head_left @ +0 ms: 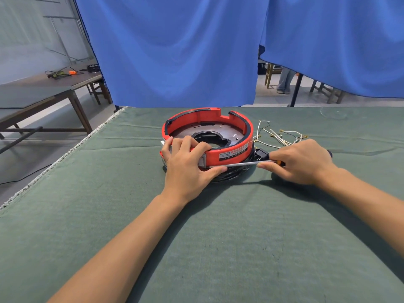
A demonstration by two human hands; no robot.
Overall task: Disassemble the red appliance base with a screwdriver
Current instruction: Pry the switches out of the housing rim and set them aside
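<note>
While gripped: one base [229, 149], one screwdriver [240, 164].

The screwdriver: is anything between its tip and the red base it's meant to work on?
Nothing visible blocks it. The right hand holds the screwdriver nearly level, its shaft running left along the front of the red base. The tip ends beside the left hand, which grips the rim; the exact contact spot is hidden there.

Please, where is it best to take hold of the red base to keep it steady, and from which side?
Hold the red base by its near rim, from above on the left, as the left hand does: fingers hook over the open ring wall, thumb braces outside. That grip leaves the right side free for the screwdriver in the right hand.
</note>
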